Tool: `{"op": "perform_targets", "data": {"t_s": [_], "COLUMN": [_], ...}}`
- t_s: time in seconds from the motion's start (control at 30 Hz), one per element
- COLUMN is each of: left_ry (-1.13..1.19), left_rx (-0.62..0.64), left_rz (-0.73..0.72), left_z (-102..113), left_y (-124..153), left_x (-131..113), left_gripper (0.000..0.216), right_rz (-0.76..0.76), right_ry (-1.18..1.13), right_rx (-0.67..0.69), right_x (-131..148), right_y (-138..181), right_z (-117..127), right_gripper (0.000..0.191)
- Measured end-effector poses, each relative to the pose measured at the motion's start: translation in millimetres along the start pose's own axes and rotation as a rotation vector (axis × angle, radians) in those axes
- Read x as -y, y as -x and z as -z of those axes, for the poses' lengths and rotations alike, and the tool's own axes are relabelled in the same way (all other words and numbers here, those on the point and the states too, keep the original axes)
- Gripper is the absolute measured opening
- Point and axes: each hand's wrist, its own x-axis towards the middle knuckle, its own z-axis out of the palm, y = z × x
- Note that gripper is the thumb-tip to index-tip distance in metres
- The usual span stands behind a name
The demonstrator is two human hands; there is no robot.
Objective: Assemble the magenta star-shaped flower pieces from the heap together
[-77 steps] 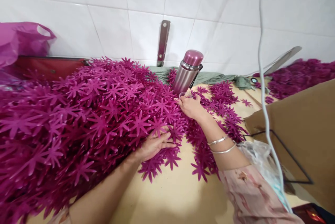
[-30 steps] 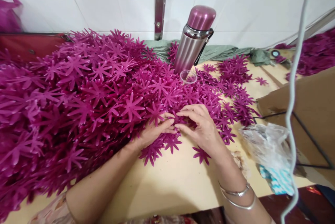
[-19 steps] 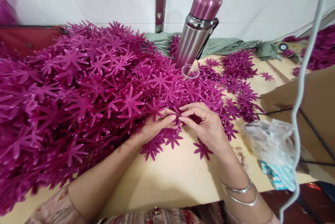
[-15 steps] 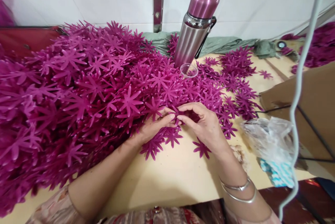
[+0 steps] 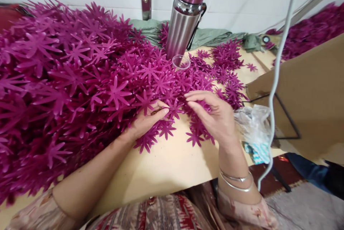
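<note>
left hand (image 5: 143, 122) grip pinched on a flower (image 5: 174, 108) at the pile (image 5: 70, 76) edge; right hand (image 5: 217, 117), grip apart, sits just right of it.

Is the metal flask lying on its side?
No, the flask stands upright at the back of the table, beside a small clear cup.

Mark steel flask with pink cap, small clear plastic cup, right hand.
Steel flask with pink cap (image 5: 179, 33): head view, steel body.
Small clear plastic cup (image 5: 181, 62): head view, open mouth.
Right hand (image 5: 219, 119): head view, back of hand.
</note>
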Motion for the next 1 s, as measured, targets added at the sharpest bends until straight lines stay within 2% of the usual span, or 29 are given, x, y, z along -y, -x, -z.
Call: {"op": "perform_targets", "data": {"t_s": [0.07, 0.13, 0.2, 0.27, 0.37, 0.43, 0.53, 0.63, 0.77, 1.0], "left_ry": [-0.022, -0.059, -0.072, -0.024, 0.084, 0.093, 0.219, 0.388, 0.378, 0.02], "left_rx": [-0.018, -0.06, -0.102, -0.091, 0.042, 0.102, 0.18, 0.133, 0.172, 0.28], "left_rz": [-0.013, -0.03, -0.043, -0.047, 0.01, 0.069, 0.217, 0.349, 0.354, 0.213], "left_z": [-0.7, -1.8, -3.8, -7.5, -17.4, -26.8, -41.5, -52.6, -59.1, -57.0], "left_y": [1.1, 2.0, 3.0, 5.0, 11.3, 17.4, 28.0, 37.2, 45.3, 54.4], "left_x": [-1.3, -5.4, -12.2, -21.0, -33.7, -38.0, -35.0, -23.7, -9.3, -5.0], "left_gripper": [0.011, 0.007, 0.007, 0.009, 0.011, 0.009, 0.012, 0.022, 0.024, 0.018], "right_rz": [-0.097, -0.171, -0.209, -0.225, -0.205, -0.132, -0.073, -0.133, -0.184, -0.13], "right_ry": [0.047, 0.102, 0.121, 0.121, 0.1, 0.087, 0.193, 0.218, 0.231, 0.279], "right_rx": [-0.138, -0.198, -0.178, -0.143, -0.149, -0.243, -0.283, -0.326, -0.369, -0.338], "right_x": [2.2, 0.7, -2.6, -3.5, 5.2, 15.5, 26.9, 26.0, 18.1, 16.3], "right_y": [12.5, 27.9, 43.5, 56.7, 69.8, 75.3, 82.1, 89.7, 102.2, 118.2], "right_z": [17.5, 33.6, 44.1, 45.6, 28.8, 7.6, -26.4, -47.3, -51.0, -40.5], "right_gripper": [0.012, 0.011, 0.011, 0.01, 0.011, 0.016, 0.019, 0.018, 0.018, 0.014]}}
